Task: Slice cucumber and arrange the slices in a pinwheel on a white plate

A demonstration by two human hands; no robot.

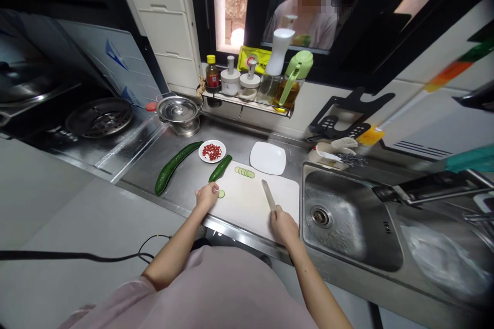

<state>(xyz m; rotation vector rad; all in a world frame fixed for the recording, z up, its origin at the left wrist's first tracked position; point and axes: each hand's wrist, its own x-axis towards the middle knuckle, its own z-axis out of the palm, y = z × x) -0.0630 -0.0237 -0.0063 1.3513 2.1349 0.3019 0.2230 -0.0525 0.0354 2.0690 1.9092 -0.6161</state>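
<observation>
My right hand (284, 223) is closed round the handle of a kitchen knife (269, 195). Its blade points away from me over the right part of a white cutting board (247, 211). At the board's left edge, my left hand (207, 196) has its fingers curled; what they hold, if anything, is hidden. Beside those fingers lies a single cucumber slice (221, 194). A cut length of cucumber (220, 168) rests just beyond that hand. Farther back on the board, several overlapping cucumber slices (245, 172) form a row.
A whole cucumber (173, 167) lies left on the steel counter. Behind the board stand a plate of chopped red pieces (201, 155) and a white square dish (267, 158). The sink (347, 221) is at right, a lidded metal pot (185, 126) at back left, a condiment rack (250, 104) behind.
</observation>
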